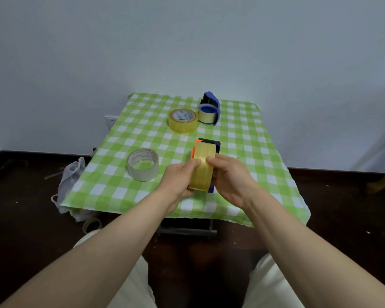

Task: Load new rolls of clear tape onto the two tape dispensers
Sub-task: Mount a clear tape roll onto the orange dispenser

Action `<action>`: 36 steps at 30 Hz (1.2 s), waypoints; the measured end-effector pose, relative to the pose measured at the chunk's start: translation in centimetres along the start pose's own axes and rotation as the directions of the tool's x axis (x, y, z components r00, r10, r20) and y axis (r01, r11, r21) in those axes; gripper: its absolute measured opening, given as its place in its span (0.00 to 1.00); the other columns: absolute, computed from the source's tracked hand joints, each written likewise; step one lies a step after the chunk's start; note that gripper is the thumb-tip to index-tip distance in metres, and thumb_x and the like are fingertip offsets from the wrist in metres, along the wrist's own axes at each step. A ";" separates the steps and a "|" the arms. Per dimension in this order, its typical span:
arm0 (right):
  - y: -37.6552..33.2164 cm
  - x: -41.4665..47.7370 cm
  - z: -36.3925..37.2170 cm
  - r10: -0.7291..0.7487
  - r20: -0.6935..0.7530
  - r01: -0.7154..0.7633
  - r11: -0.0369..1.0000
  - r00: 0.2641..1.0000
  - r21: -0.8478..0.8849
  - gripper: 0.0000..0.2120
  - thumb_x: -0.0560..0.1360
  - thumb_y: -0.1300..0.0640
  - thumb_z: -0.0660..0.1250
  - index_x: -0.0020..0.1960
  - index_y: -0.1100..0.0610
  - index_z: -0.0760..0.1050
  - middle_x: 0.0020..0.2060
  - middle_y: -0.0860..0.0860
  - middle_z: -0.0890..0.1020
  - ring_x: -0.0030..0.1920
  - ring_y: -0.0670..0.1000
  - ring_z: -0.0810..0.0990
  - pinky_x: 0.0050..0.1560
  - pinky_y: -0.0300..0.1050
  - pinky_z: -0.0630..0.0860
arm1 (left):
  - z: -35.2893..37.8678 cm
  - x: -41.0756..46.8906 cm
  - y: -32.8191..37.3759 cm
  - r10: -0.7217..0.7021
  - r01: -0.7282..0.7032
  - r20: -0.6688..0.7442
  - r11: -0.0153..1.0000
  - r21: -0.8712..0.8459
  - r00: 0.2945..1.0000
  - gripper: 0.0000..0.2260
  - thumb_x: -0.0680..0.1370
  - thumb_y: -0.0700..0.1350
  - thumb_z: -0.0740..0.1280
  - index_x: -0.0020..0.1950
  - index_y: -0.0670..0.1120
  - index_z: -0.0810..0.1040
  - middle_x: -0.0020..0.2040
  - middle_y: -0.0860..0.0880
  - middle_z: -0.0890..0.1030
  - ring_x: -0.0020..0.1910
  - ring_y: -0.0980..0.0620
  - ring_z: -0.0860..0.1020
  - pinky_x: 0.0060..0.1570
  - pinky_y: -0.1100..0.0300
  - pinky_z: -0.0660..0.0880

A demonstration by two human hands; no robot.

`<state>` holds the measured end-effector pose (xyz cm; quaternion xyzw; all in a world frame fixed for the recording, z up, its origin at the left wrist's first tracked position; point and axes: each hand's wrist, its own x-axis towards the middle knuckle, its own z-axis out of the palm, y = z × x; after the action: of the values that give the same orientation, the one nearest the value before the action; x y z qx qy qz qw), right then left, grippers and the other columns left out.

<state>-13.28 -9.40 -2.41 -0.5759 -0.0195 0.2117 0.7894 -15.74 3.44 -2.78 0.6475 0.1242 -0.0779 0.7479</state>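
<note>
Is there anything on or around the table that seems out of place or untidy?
On the table nothing stands out. On the floor at its left, a white plastic bag slumps against the cloth's edge, and what looks like a tape ring lies beside it, away from the rest.

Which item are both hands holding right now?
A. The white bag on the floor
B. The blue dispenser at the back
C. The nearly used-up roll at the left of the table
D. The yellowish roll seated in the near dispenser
D: the left hand and right hand close around the yellowish roll in the near dispenser.
</note>
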 end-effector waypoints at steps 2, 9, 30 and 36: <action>0.2 -0.3 0.3 -0.035 0.017 0.036 0.998 0.999 -0.058 0.12 0.80 0.60 0.57 0.58 0.63 0.75 0.46 0.55 0.83 0.46 0.51 0.82 0.42 0.43 0.81 | 0.0 0.2 0.1 -0.022 0.022 0.006 1.000 -0.003 1.000 0.11 0.77 0.50 0.63 0.47 0.43 0.79 0.42 0.47 0.82 0.44 0.49 0.81 0.52 0.47 0.77; 1.2 -0.4 0.3 -0.086 0.063 0.096 0.979 0.994 -0.181 0.24 0.77 0.70 0.60 0.72 0.62 0.64 0.65 0.57 0.76 0.66 0.53 0.74 0.63 0.47 0.74 | 0.3 0.2 0.6 -0.059 0.063 0.045 0.991 -0.114 0.997 0.09 0.80 0.48 0.59 0.50 0.47 0.77 0.47 0.46 0.82 0.45 0.48 0.80 0.52 0.42 0.77; 0.8 2.4 -1.4 0.082 -0.218 -0.078 0.997 0.973 0.027 0.10 0.75 0.50 0.60 0.49 0.53 0.77 0.42 0.51 0.82 0.45 0.52 0.81 0.46 0.50 0.79 | -1.5 -0.4 1.4 -0.020 0.037 0.180 0.995 -0.089 0.983 0.15 0.77 0.50 0.65 0.62 0.48 0.76 0.55 0.50 0.81 0.55 0.52 0.78 0.57 0.42 0.75; 2.1 2.3 -2.0 0.006 -0.323 -0.045 0.992 0.946 -0.116 0.16 0.70 0.65 0.71 0.56 0.58 0.73 0.45 0.54 0.81 0.44 0.56 0.81 0.39 0.50 0.79 | -2.0 -0.3 1.1 -0.089 0.095 0.222 0.995 -0.017 0.971 0.11 0.77 0.52 0.63 0.55 0.49 0.79 0.50 0.50 0.83 0.52 0.51 0.80 0.52 0.48 0.76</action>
<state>-11.33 -9.83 -5.53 -0.6499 0.1043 0.1235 0.7426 -15.95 5.61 -1.94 0.6181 0.0711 -0.1823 0.7614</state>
